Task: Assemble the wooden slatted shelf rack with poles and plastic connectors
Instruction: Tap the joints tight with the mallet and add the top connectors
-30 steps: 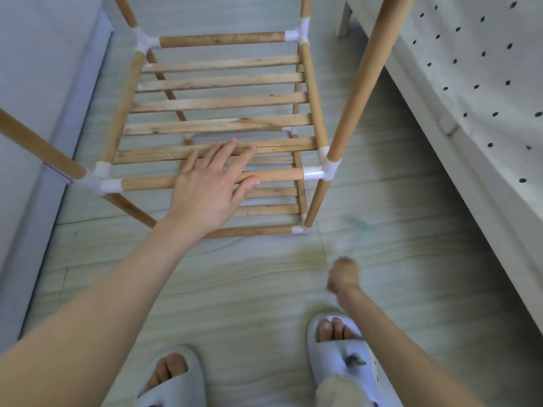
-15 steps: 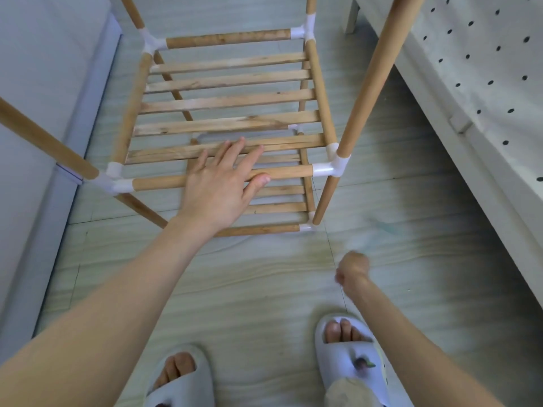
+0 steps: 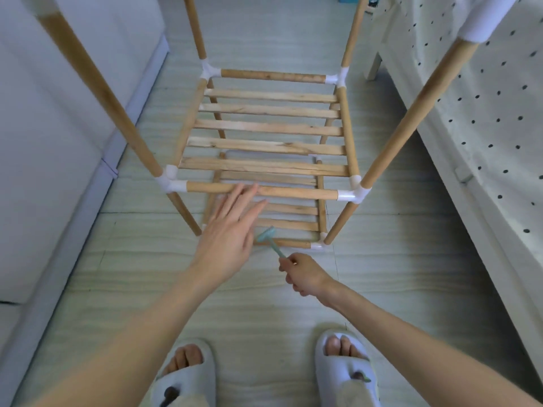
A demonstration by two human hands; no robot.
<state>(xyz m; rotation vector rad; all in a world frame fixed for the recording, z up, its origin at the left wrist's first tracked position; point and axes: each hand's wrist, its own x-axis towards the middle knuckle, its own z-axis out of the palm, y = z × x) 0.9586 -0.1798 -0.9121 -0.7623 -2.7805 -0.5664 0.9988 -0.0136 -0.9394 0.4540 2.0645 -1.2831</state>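
Left hand [image 3: 229,239] has lifted off the front rail [image 3: 261,190], fingers straight; right hand [image 3: 305,276] now raises a small green mallet [image 3: 269,237], grip clenched round its handle, probably to tap joints.

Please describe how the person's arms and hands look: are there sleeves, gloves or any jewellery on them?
Both forearms are bare as far as the picture shows, with no sleeves in view. The left hand and the right hand wear no gloves. No watch, bracelet or ring can be seen on either wrist or hand.

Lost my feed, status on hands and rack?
Left hand open, fingertips at front wooden pole. Right hand grips small teal plastic mallet. Nothing blocking.
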